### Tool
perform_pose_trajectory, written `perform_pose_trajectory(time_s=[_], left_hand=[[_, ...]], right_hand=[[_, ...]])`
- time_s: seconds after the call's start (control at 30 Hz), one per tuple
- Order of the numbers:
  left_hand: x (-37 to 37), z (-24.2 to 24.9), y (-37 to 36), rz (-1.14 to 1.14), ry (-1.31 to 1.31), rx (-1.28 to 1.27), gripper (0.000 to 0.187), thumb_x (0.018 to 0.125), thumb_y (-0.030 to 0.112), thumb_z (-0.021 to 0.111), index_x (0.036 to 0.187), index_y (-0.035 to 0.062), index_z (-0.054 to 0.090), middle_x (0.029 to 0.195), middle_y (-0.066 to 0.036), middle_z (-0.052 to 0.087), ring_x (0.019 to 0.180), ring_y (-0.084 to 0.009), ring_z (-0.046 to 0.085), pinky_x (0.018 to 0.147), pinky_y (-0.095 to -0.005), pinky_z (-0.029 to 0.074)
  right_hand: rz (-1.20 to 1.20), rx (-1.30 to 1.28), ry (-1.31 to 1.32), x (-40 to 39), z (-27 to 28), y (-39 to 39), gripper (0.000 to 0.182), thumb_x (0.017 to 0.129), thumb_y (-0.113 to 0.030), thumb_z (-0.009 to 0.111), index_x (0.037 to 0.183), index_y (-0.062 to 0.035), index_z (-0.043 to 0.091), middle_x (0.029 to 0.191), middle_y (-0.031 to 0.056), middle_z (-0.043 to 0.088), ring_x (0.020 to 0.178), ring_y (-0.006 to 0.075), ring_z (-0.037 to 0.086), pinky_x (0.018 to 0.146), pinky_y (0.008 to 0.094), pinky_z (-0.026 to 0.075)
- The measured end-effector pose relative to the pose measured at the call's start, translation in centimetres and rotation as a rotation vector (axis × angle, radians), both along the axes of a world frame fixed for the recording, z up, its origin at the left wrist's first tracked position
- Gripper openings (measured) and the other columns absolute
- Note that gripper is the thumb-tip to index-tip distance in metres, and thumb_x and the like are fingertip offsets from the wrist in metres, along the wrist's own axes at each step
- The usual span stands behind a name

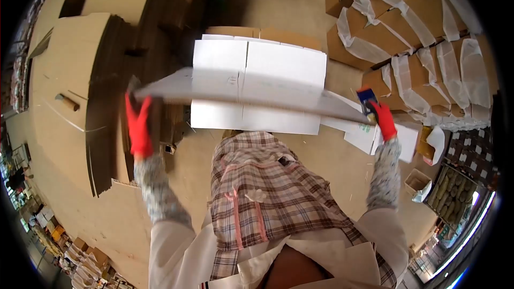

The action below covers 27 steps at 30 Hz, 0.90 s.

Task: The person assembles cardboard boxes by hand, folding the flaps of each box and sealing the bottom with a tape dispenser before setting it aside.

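Note:
A flattened carton, smeared by motion, stretches between my two red-gloved hands above a stack of flat white cartons. My left hand is closed at its left end. At the opposite end, my right hand is closed around a small dark blue and orange object, whose kind I cannot tell. That hand also lies right at the carton's right edge. Below the stack, my plaid apron fills the middle of the view.
Tall piles of flat brown cardboard stand on the left, with a short brown tube-like piece on top. Taped brown boxes are stacked at the upper right. White carton sheets lie beneath my right hand, near a small open box.

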<state>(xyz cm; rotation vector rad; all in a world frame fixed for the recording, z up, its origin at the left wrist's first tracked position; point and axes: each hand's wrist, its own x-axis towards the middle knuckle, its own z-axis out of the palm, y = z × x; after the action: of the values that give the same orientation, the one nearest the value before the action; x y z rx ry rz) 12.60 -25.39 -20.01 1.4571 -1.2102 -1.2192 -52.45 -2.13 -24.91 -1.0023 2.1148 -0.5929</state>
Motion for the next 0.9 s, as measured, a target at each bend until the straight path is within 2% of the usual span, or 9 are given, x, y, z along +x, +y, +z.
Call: perform_pose_trajectory(time_s=[0.07,0.1,0.23,0.37,0.53,0.67,0.77,0.83,0.9], left_hand=[[-2.1,-3.2,-4.4,0.263,-0.130,0.093,0.081,0.082,0.029,0.068,0.145,0.0093,0.022,0.139,-0.012,0.040,0.128,-0.0212,0.036,0.107,-0.0345,0.025],[-2.8,-5.5,-6.8,0.251,0.368,0.111,0.078,0.079,0.029,0.070,0.141,0.0099,0.027,0.130,-0.011,0.047,0.123,-0.0200,0.041,0.105,-0.0359,0.027],[-3.9,-8.2,-10.4,0.063,0.459,-0.053,0.053,0.082,0.018,0.066,0.127,0.0092,0.040,0.120,-0.008,0.051,0.110,-0.0168,0.050,0.092,-0.0308,0.039],[-0.3,-14.0,-9.7,-0.110,0.309,-0.368,0.054,0.084,0.005,0.059,0.133,0.0094,0.037,0.119,-0.006,0.048,0.106,-0.0145,0.049,0.088,-0.0269,0.042],[-0.8,-8.0,-4.0,0.120,0.627,0.013,0.062,0.082,0.004,0.059,0.138,0.0114,0.031,0.116,-0.005,0.048,0.104,-0.0156,0.049,0.091,-0.0280,0.041],[-1.4,0.7,3.6,0.085,0.077,0.066,0.060,0.087,0.014,0.061,0.138,0.0022,0.032,0.126,-0.010,0.046,0.119,-0.0206,0.043,0.101,-0.0316,0.034],[1.1,0.3,2.7,-0.322,-0.199,0.099,0.052,0.090,0.023,0.062,0.130,-0.0030,0.042,0.110,-0.008,0.056,0.103,-0.0159,0.053,0.089,-0.0279,0.042],[-2.7,5.0,-1.7,-0.339,-0.128,0.215,0.044,0.088,0.024,0.064,0.120,-0.0020,0.050,0.098,-0.004,0.059,0.084,-0.0105,0.056,0.075,-0.0254,0.046],[-8.9,2.1,-2.0,-0.826,-0.116,0.245,0.049,0.088,0.021,0.064,0.128,0.0025,0.045,0.095,-0.004,0.059,0.086,-0.0118,0.058,0.076,-0.0273,0.048]], right_hand=[[0.277,-0.005,0.056,4.1,5.1,-5.8,0.037,0.087,-0.033,0.058,0.106,-0.0029,0.063,0.086,0.0157,0.065,0.081,0.0263,0.065,0.073,0.0352,0.049],[0.334,0.132,0.073,8.5,9.7,-8.8,0.041,0.086,-0.036,0.059,0.110,-0.0023,0.061,0.089,0.0165,0.065,0.083,0.0263,0.064,0.075,0.0337,0.048],[0.954,0.151,0.215,16.9,10.9,-11.4,0.068,0.078,-0.047,0.066,0.129,-0.0071,0.047,0.091,0.0161,0.062,0.075,0.0230,0.061,0.070,0.0300,0.049],[0.745,0.540,-0.231,18.0,12.8,-11.5,0.070,0.074,-0.050,0.069,0.126,-0.0081,0.049,0.083,0.0136,0.059,0.073,0.0212,0.058,0.069,0.0332,0.048],[0.652,-0.507,0.699,16.9,6.1,-6.0,0.053,0.072,-0.038,0.072,0.106,0.0007,0.059,0.097,0.0148,0.059,0.088,0.0348,0.055,0.072,0.0435,0.045],[0.513,-0.468,0.596,16.8,8.9,-11.0,0.051,0.074,-0.041,0.070,0.104,-0.0013,0.059,0.086,0.0137,0.056,0.080,0.0323,0.054,0.073,0.0421,0.043],[0.196,-0.426,-0.012,19.0,6.5,-15.7,0.055,0.074,-0.048,0.068,0.103,-0.0019,0.058,0.082,0.0136,0.054,0.077,0.0310,0.053,0.073,0.0405,0.042],[0.610,-0.513,0.761,21.0,5.9,-18.3,0.054,0.076,-0.049,0.065,0.102,-0.0021,0.056,0.080,0.0137,0.054,0.078,0.0296,0.052,0.072,0.0398,0.041],[0.575,-0.501,0.637,22.0,6.7,-20.1,0.053,0.077,-0.048,0.064,0.102,-0.0019,0.054,0.083,0.0150,0.054,0.081,0.0307,0.052,0.074,0.0404,0.041]])
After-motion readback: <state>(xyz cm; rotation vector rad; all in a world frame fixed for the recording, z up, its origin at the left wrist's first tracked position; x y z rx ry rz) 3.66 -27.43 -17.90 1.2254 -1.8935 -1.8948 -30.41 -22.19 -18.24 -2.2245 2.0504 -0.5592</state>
